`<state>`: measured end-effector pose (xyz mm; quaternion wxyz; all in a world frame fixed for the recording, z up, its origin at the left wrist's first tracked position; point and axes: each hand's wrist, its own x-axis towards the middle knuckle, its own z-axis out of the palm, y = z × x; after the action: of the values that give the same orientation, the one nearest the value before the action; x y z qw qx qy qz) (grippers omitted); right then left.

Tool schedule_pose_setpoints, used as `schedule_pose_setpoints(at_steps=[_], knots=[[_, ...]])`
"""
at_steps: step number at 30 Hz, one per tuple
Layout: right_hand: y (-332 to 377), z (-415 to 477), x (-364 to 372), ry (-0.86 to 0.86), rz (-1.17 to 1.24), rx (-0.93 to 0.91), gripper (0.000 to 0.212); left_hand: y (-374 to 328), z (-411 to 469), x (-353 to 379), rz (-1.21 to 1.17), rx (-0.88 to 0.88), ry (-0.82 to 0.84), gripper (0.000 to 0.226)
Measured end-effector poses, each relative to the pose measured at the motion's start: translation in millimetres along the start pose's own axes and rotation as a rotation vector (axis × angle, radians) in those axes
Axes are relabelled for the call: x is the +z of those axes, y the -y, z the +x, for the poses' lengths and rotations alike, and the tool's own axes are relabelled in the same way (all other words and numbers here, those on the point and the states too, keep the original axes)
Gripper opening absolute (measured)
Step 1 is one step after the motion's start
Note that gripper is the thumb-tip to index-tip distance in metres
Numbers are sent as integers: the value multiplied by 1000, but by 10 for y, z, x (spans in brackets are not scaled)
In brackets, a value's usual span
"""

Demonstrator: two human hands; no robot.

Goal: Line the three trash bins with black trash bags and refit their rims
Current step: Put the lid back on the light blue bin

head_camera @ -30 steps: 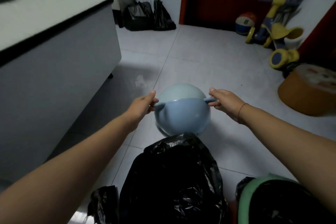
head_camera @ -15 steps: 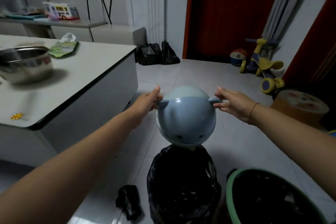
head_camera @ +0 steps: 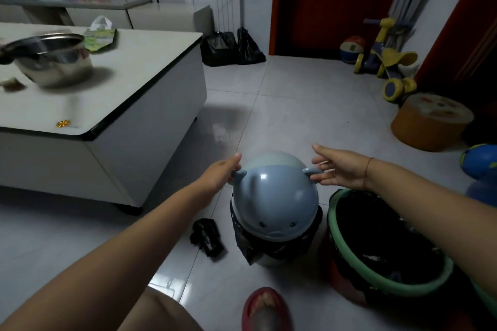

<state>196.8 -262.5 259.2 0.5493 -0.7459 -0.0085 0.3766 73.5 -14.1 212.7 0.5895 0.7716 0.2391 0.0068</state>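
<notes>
**Eared lid on the small bin**

The blue lid (head_camera: 274, 196) sits on the small bin (head_camera: 265, 260), with a black bag (head_camera: 271, 246) frilling out beneath it. The left hand (head_camera: 219, 173) rests against the lid's left ear; I cannot tell whether it grips. The right hand (head_camera: 341, 169) is released, its straight fingers touching the right ear. A green-rimmed bin (head_camera: 330, 219) with a bag inside stands just beside.

**Hands at a bin lid**

A rounded blue plastic lid (head_camera: 274, 201) with ears is sitting on a black-bagged bin (head_camera: 271, 250). The left hand (head_camera: 217, 174) is touching its left ear, fingers hidden. The right hand (head_camera: 341, 169) is hovering, fingers straight, at the right ear. A green-rimmed bin (head_camera: 330, 209) is standing alongside.
</notes>
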Motion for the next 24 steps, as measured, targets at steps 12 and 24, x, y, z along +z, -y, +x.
schedule_pose_setpoints(at_steps=[12, 24], knots=[[-450, 177, 80, -85, 60, -103, 53, 399, -53, 253, 107, 121, -61, 55], [-588, 62, 134, -124, 81, -153, 60, 313, -156, 330, 92, 97, 26, 65]])
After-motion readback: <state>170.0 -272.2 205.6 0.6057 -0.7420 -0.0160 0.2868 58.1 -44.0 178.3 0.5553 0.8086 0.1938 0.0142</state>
